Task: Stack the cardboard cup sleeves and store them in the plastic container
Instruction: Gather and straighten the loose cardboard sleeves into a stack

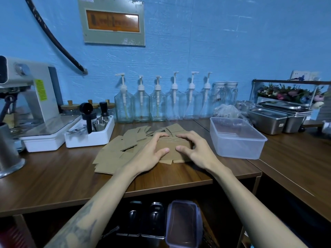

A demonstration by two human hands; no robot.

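A neat stack of flat brown cardboard cup sleeves point(172, 148) stands on the wooden counter between both hands. My left hand point(152, 154) grips its left end, fingers curled over the far edge and thumb on the near face. My right hand point(195, 151) grips the right end the same way. Several loose sleeves point(114, 153) lie scattered on the counter to the left and behind the stack. A clear plastic container point(236, 138), with nothing in it, sits on the counter just right of my right hand.
A white tray of coffee tools point(89, 133) and an espresso machine point(30, 104) stand at the left. Glass pump bottles point(157, 104) line the blue wall. Steel pans point(279, 117) sit at the back right. A lidded container point(184, 224) rests on the shelf below.
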